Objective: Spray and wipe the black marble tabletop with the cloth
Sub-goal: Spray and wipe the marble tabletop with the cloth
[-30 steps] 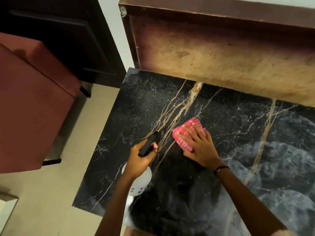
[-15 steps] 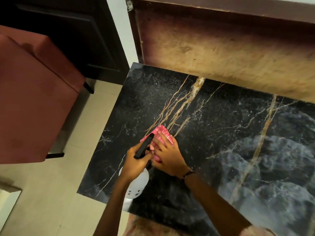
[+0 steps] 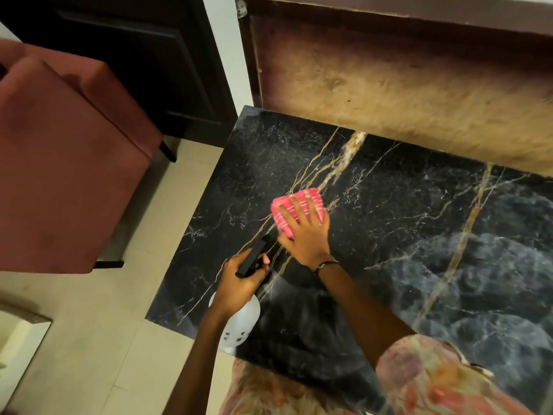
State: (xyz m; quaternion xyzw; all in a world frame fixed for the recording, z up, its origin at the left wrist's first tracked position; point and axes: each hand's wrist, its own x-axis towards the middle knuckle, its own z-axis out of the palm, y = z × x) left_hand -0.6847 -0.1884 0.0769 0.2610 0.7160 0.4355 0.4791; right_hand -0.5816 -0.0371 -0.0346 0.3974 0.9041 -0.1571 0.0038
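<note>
Under the flat, spread fingers (image 3: pixel 302 205) of the right hand (image 3: pixel 302 232), the pink cloth (image 3: pixel 287 215) has slid back out from beside the left hand (image 3: pixel 239 283) toward the gold veins of the black marble tabletop (image 3: pixel 419 235): wiping strokes underway. Left fingers stay curled around the spray bottle (image 3: pixel 242 322), near the cloth's close edge. Dark marks on the bottle are probably print, unreadable

Right hand (image 3: pixel 303 235) slid the folded pink striped cloth (image 3: pixel 299 209) away from the left hand (image 3: pixel 239 283), farther up the black marble table (image 3: pixel 419 235), toward the gold veins.
</note>
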